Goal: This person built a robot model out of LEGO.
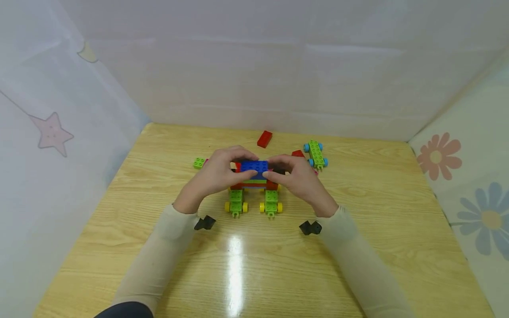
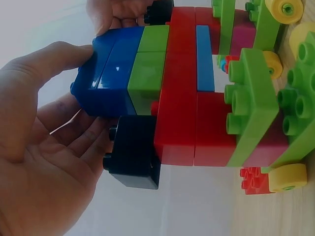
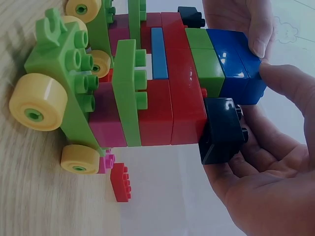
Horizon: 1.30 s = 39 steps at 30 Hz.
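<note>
A toy brick build stands upright on two green wheeled bases, the left base [image 1: 236, 204] and the right base [image 1: 271, 204], both with yellow wheels. Blue bricks [image 1: 254, 167] top it, over green bricks [image 2: 149, 69] and a wide red layer [image 2: 179, 118]. A black brick [image 2: 135, 147] juts out at each side of the red layer. My left hand [image 1: 218, 173] grips the blue bricks from the left, thumb on the near face and fingers behind. From the right, my right hand [image 1: 299, 178] holds them likewise; its fingers pass behind the other black brick [image 3: 224, 128].
A loose red brick [image 1: 264, 139] lies at the back of the wooden table [image 1: 191, 274]. Behind my right hand are a green wheeled base [image 1: 316, 154] with blue wheels and another red brick [image 1: 297, 153]. A light green brick [image 1: 199, 163] lies left of my left hand.
</note>
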Available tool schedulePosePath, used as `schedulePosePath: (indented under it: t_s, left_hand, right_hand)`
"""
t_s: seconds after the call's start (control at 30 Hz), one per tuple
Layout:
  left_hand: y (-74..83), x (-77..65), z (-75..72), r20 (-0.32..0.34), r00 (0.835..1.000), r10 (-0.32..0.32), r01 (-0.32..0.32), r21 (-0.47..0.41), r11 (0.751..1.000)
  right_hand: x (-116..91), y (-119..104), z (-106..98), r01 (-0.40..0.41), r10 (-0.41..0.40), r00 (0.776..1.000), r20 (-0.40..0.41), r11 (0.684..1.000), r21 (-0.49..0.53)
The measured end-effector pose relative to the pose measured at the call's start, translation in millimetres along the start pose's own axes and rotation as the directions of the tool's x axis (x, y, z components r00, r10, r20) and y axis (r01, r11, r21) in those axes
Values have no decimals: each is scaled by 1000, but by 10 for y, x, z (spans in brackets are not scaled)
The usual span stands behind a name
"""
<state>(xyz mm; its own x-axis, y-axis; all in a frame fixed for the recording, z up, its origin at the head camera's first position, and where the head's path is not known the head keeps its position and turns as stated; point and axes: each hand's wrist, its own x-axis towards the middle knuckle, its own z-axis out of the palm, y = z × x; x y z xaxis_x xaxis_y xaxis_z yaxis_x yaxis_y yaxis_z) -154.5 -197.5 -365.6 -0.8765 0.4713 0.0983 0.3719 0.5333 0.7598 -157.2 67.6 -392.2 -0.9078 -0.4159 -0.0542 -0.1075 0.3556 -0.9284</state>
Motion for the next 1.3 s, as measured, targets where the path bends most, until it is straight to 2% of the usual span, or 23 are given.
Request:
schedulePosePath:
  t_s: [0.23,0.4,0.63,0.97,1.3]
  left_hand:
    - [-20,-6,-47,13,1000,7,-7,-6,1000]
    - [-30,-20,-109,24,1000,4,-5,14,1000]
    - [-41,-42,-188,38,999,-25,23,45,999]
    - [-61,-106,-270,35,998,-45,42,95,995]
    - [-91,-130,-321,11,997,-71,69,93,993]
  right_hand:
    - [-21,6,-54,24,-25,999,21,999,37]
    - [-42,52,-174,18,-17,1000,-15,999,44]
    - [-64,88,-389,-38,38,996,-82,999,7]
    - [37,204,-538,-82,82,991,-103,997,12]
    - [216,423,-627,-135,139,978,-154,990,37]
